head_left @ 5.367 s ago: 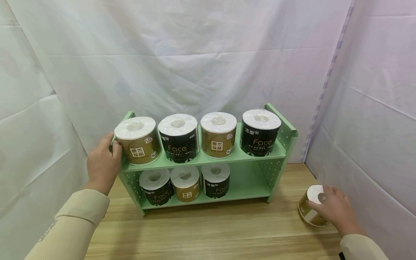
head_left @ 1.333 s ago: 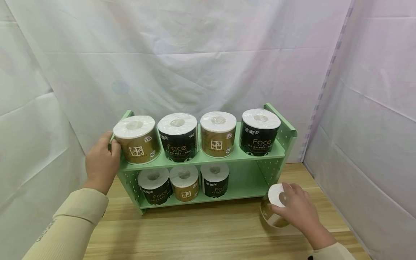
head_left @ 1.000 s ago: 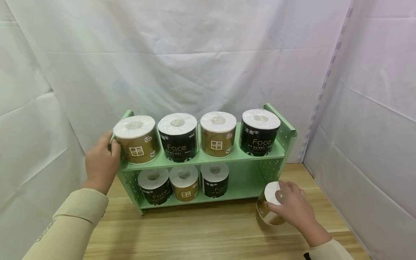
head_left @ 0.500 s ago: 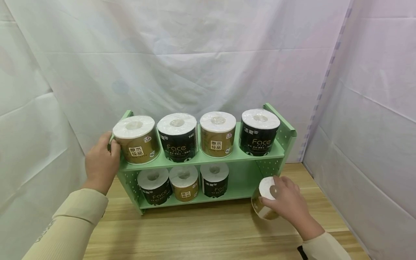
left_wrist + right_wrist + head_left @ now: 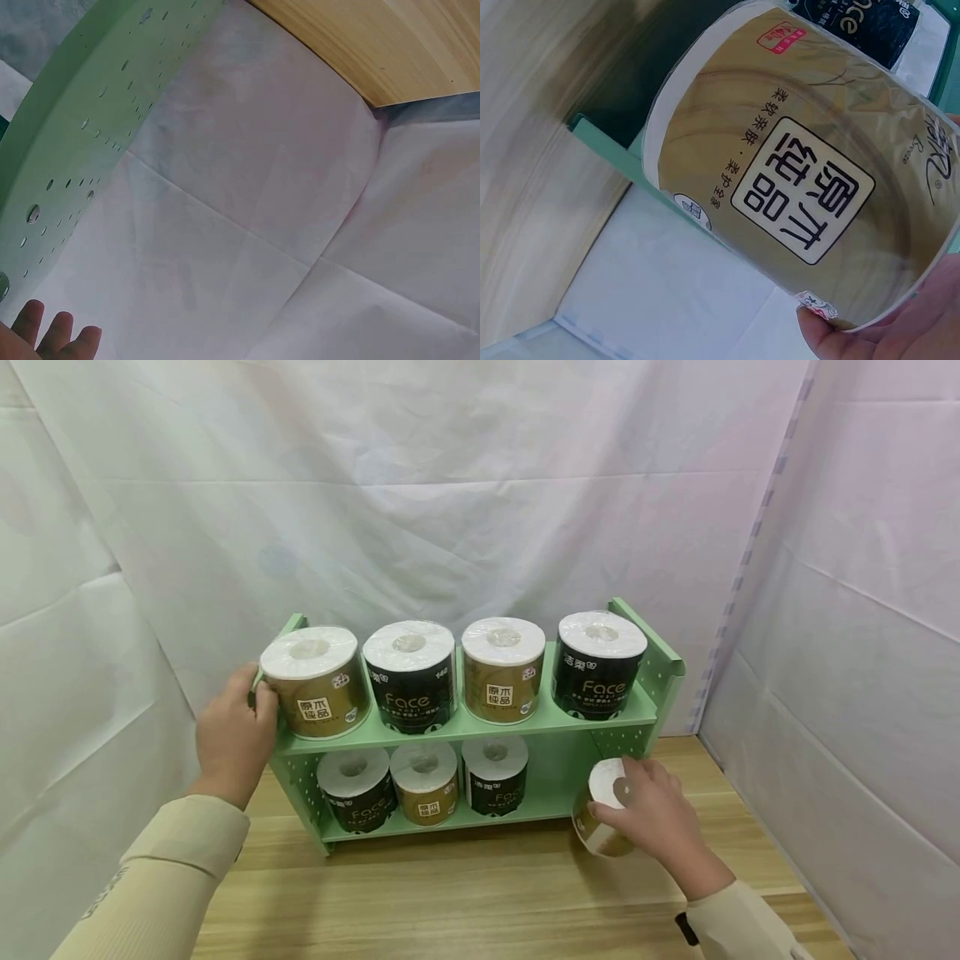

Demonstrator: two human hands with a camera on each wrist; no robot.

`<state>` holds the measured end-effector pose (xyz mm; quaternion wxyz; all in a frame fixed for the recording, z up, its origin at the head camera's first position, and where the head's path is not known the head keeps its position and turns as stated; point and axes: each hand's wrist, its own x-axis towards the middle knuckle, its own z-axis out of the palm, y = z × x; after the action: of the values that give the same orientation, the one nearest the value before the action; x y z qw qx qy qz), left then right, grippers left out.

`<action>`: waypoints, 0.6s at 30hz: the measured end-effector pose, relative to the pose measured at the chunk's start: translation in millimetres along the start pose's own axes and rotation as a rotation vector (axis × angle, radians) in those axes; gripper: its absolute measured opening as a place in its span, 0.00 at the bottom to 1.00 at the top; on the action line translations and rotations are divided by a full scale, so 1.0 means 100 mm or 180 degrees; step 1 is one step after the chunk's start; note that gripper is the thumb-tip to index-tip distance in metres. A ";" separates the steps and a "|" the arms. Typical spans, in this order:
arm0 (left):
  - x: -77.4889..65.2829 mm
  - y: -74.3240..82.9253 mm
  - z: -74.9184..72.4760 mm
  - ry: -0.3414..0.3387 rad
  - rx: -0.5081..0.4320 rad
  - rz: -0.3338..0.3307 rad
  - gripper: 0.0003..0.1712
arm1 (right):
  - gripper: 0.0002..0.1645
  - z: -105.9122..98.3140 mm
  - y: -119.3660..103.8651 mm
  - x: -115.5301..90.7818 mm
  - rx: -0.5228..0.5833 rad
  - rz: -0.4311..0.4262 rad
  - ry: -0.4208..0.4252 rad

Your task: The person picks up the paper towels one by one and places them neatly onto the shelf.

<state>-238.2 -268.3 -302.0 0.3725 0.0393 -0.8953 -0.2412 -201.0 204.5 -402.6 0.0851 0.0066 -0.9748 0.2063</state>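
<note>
My right hand (image 5: 660,814) grips a gold-wrapped toilet roll (image 5: 594,820) by its top end, tilted just in front of the lower right part of the green shelf (image 5: 566,772). Up close in the right wrist view, the gold toilet roll (image 5: 802,172) shows its printed label, with fingertips (image 5: 829,341) at its edge. At the upper left end of the shelf, my left hand (image 5: 236,735) holds the side panel, thumb in front. Beside the perforated panel (image 5: 90,135) in the left wrist view, three fingertips (image 5: 60,330) show.
Several gold and black toilet rolls (image 5: 501,670) stand upright along the upper tier. On the lower tier, two black rolls (image 5: 497,777) flank a gold roll (image 5: 425,785), left of a bare stretch. White cloth (image 5: 450,510) hangs behind and at both sides of the wooden table (image 5: 450,902).
From the far right of the table, my right hand has carried the gold toilet roll left, then up towards the lower tier. My left hand stays at the shelf's left end.
</note>
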 end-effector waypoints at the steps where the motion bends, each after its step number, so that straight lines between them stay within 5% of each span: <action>1: 0.00 0.00 0.00 0.0004 -0.0002 0.0002 0.23 | 0.53 0.00 -0.01 0.01 -0.0007 0.0010 -0.0006; 18: 0.00 0.00 0.01 0.0049 -0.0026 0.0033 0.22 | 0.46 0.10 -0.17 0.20 -0.0046 -0.0129 0.0107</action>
<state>-238.5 -268.3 -302.7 0.3808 0.0350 -0.8916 -0.2427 -221.3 185.8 -401.3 0.1057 0.0223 -0.9743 0.1975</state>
